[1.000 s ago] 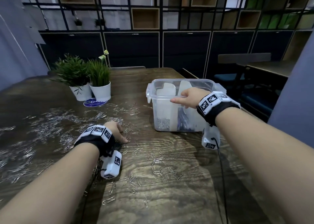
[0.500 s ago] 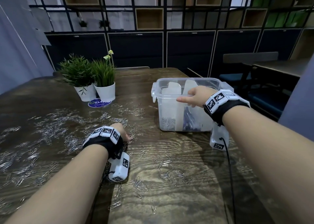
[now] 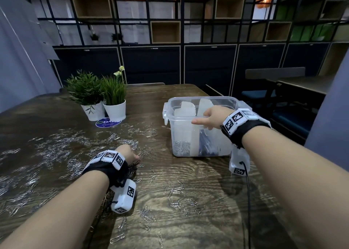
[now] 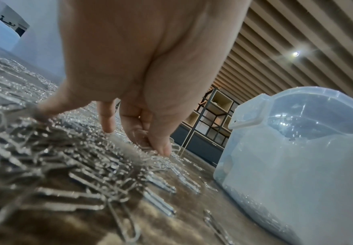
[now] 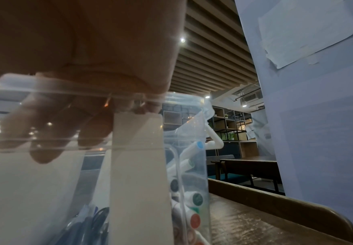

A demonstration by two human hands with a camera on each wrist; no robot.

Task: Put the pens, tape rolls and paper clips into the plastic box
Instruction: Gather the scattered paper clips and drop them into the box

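So the left hand is down on the dark wooden table just left of the clear plastic box, fingertips pointing down into the thick scatter of small silver wire paper clips. The left wrist view shows thumb and a finger pinched together with what looks like a clip or two between them, though it's blurry there. The right hand is hooked over the box's near rim, fingers curled inside and thumb lying along the outside, steadying it. Some clips already sit in the box's left compartment, dark pens in the next one over. Clips are light, stiff, slippery and flat on the wood, so I'd guess sliding a bunch into a pile and pinching or scooping beats picking singles; they'll tangle and dribble on the way over. The right wrist view shows what the head view doesn't: white marker pens with coloured caps stacked in the box's right end, behind a white divider. Two white potted plants stand behind the clips, left of the box.
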